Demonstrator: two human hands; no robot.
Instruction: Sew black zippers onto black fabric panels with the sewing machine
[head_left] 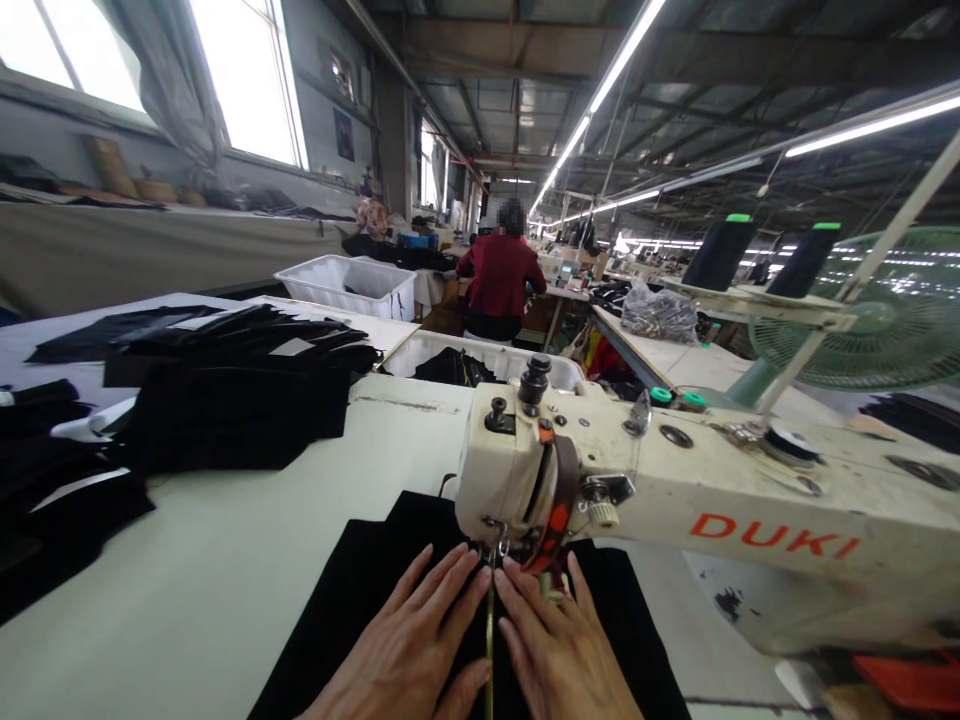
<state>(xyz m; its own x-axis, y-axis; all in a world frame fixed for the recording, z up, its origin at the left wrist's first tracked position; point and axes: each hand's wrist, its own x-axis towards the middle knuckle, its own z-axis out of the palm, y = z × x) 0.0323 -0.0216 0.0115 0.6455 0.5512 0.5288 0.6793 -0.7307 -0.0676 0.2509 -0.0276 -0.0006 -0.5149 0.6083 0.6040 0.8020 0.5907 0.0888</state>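
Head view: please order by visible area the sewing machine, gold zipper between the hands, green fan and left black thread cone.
1. Sewing machine
2. Green fan
3. Left black thread cone
4. Gold zipper

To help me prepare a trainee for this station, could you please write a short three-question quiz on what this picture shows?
1. True or false: the left hand and the right hand both lie on the black fabric.

2. Multiple choice: what colour are the tops of the two large thread cones?
A) Red
B) Green
C) White

3. Fill in the missing word: the gold-coloured strip runs ____ the two hands, towards the front end of the sewing machine.

Key: 1. True. 2. B. 3. Between.
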